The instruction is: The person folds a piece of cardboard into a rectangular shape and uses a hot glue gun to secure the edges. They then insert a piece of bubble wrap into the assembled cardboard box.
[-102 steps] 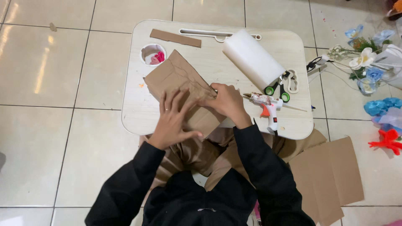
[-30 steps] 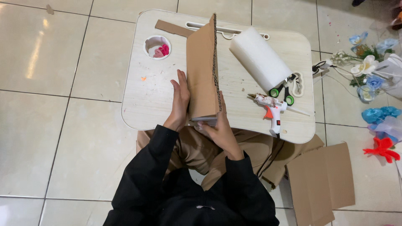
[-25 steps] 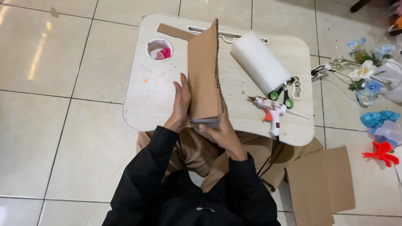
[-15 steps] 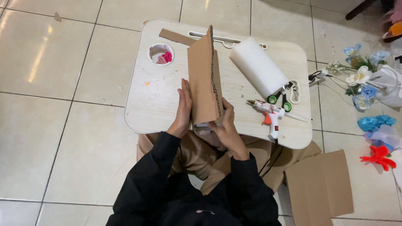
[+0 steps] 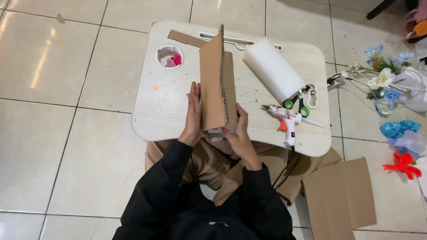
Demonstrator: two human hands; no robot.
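**Cardboard stood on edge between two hands**

Cardboard piece (image 5: 217,86), brown and folded, stands upright on its edge near the middle of the low white table (image 5: 169,111), its corrugated rim facing up toward the camera. The person sits on the tiled floor (image 5: 66,133) at the table's near side, sleeves black. Their left hand (image 5: 193,113) lies flat, fingers straight, pressed against the cardboard's left face. Their right hand (image 5: 238,133) clasps the lower right corner, thumb and fingers closed on it. So the two hands are apart, with the sheet held between them.

To the right of the cardboard lies a white roll (image 5: 273,75), slanted across the tabletop. Just beyond its lower end sit green-handled scissors (image 5: 296,102), and near them a white glue gun (image 5: 284,120) with an orange trigger. A round cup hole (image 5: 169,57) in the table's far left corner holds pink scraps. A narrow cardboard strip (image 5: 184,38) rests along the far edge. On the floor at right lies a flat cardboard sheet (image 5: 340,198), and further off, artificial flowers (image 5: 384,82) in blue and white.
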